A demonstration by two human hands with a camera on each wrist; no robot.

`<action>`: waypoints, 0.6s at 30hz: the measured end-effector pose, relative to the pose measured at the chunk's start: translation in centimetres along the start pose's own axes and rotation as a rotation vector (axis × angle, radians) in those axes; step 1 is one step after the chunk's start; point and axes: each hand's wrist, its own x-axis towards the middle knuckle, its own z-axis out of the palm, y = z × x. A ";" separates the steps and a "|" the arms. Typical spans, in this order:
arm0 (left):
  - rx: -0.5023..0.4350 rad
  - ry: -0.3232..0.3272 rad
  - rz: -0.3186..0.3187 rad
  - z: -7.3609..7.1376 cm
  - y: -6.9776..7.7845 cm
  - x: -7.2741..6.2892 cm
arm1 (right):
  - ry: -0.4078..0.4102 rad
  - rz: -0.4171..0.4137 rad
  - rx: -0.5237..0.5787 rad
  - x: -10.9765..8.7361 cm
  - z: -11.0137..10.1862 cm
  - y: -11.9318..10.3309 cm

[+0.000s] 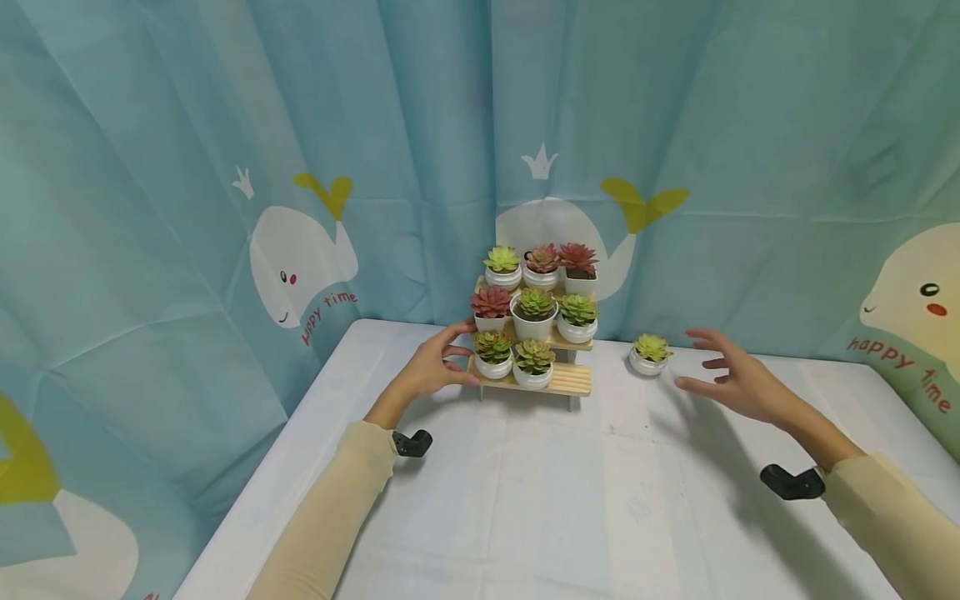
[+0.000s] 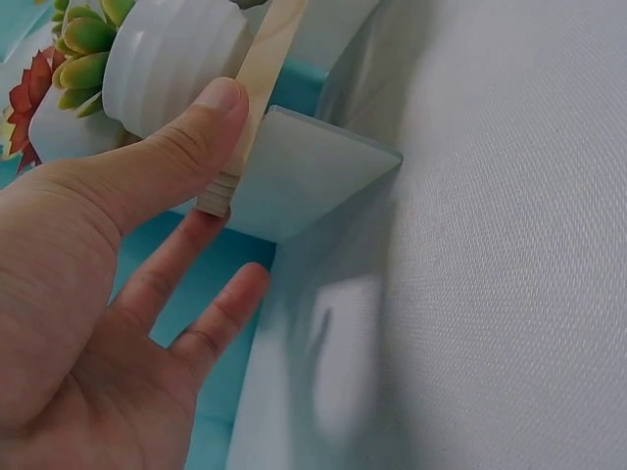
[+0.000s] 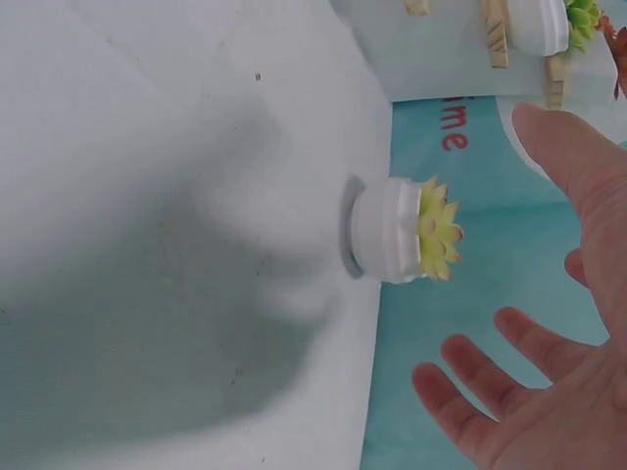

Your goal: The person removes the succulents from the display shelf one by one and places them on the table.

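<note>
A three-tier wooden plant stand [image 1: 572, 380] holds several small potted succulents, green and red, in white pots. At its left end my left hand [image 1: 429, 367] pinches the lowest board; the left wrist view shows the thumb [image 2: 201, 137] on the board's end and a finger beneath it. One green succulent in a white pot [image 1: 649, 356] stands upright on the table, to the right of the stand. Just right of that pot, my right hand [image 1: 738, 385] hovers with fingers spread and touches nothing. In the right wrist view the succulent pot [image 3: 387, 230] is apart from the fingers.
A white cloth covers the table [image 1: 540, 500]. Behind it hangs a blue curtain [image 1: 442, 125] printed with whales, close to the back of the stand. On the lowest tier, bare slats show at the right end. Dark camera mounts [image 1: 792, 482] sit at both wrists.
</note>
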 end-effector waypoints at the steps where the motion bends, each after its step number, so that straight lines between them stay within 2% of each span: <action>1: -0.003 0.001 0.000 0.0 0.0 0.0 | 0.001 -0.001 0.000 -0.1 0.0 -0.1; 10: -0.019 -0.005 -0.008 0.0 0.1 0.0 | 0.034 -0.046 0.010 -0.6 0.8 -0.6; 18: -0.005 -0.002 -0.012 -0.1 0.2 -0.1 | 0.072 -0.089 0.028 -0.2 2.3 -2.3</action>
